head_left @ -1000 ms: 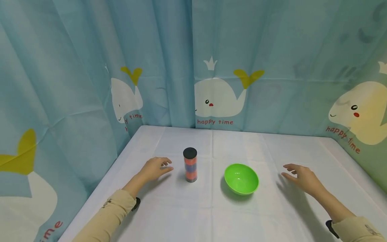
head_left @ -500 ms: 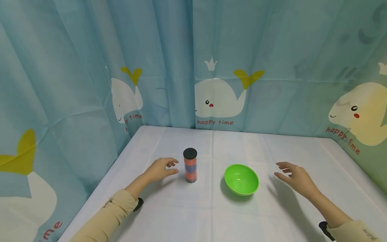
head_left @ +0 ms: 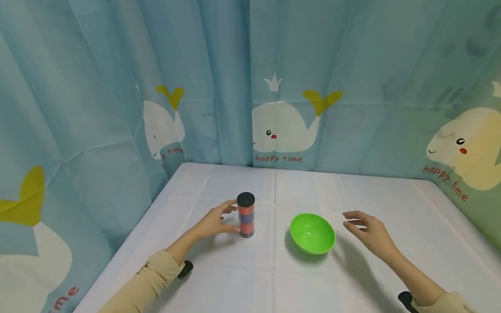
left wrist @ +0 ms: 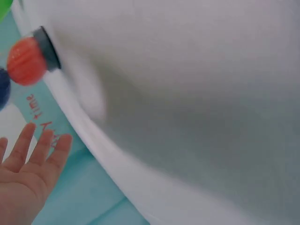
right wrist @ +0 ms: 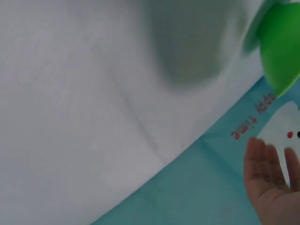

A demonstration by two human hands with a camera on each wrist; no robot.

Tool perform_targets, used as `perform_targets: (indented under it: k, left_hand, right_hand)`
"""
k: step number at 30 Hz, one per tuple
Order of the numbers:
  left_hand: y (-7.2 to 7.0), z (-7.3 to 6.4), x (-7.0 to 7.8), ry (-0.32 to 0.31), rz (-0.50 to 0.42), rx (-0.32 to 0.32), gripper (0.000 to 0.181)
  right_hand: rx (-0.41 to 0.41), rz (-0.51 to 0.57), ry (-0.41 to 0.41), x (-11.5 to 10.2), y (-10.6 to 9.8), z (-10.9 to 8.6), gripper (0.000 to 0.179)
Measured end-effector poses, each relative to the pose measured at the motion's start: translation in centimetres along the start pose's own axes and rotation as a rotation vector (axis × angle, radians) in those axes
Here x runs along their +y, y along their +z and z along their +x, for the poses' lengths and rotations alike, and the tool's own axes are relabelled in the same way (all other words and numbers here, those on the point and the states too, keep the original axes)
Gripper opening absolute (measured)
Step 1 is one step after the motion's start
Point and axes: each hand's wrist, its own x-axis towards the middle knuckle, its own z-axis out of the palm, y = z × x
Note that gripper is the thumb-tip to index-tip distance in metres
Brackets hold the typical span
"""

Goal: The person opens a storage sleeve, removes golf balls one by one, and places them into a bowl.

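Tube point(head_left: 246, 216): red balls point(left wrist: 26, 61), blue ball point(left wrist: 3, 88) | black lid point(head_left: 245, 199) on | green bowl point(head_left: 312, 234) upright

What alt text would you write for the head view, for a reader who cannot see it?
A person's left hand is beside an upright black-capped tube of red and blue balls on a white-covered table, not gripping it. The right hand hovers right of a green bowl, holding nothing. Behind hangs a blue curtain printed with whales.
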Motion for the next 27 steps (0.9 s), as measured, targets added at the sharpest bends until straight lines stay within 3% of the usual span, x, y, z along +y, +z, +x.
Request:
perform_targets:
  k: [8, 15, 21, 27]
  left_hand:
    - [1.1, 0.2, 0.6, -0.003, -0.141, 0.026, 0.081]
    - [1.6, 0.9, 1.3, -0.023, -0.21, 0.019, 0.082]
    - [1.8, 1.6, 1.6, 0.079, -0.212, -0.007, 0.06]
    - [2.2, 1.6, 1.7, 0.089, -0.223, 0.006, 0.052]
  right_hand:
    - [-0.002, 0.086, 0.036, -1.8, 1.0, -0.6, 0.029]
    - [-0.025, 0.18, -0.007, -3.7, 1.6, -0.2, 0.027]
    - [-0.067, 0.305, -0.015, -5.0, 1.7, 0.3, 0.028]
    - [-0.107, 0.317, 0.012, -5.6, 1.5, 0.3, 0.03]
